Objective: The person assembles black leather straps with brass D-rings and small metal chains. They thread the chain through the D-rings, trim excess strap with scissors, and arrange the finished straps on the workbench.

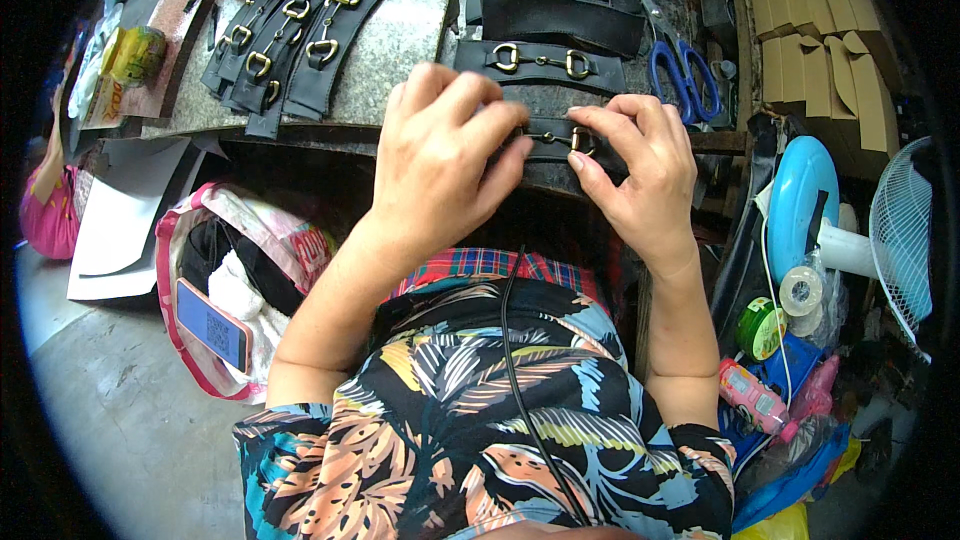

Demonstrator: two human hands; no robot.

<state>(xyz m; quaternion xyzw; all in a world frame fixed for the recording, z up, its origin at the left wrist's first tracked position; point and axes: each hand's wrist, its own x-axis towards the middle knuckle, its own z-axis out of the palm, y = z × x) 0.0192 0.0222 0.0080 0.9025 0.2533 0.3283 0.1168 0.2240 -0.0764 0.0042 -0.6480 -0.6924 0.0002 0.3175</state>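
Probably light and bendy, the black strap [550, 127] with stiff, slick metal hardware [548, 138] lies at the desk's [400, 40] near edge — I'd take its ends, where my right hand [645, 165] grips; the blurred left hand's [440, 140] hold I can't tell.

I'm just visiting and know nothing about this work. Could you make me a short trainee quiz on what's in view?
1. Multiple choice: What lies between the person's bare left hand and bare right hand?
A) a red ceramic cup
B) a black leather-like strap with a brass-coloured metal fitting
C) a green wooden ruler

2. True or false: The metal scissors with blue handles lie with their blades pointing away from the person.

3. Fill in the blank: The flat, rectangular phone with a pinkish edge lies to the ____ of the person's left hand.

Key: 1. B; 2. True; 3. left.
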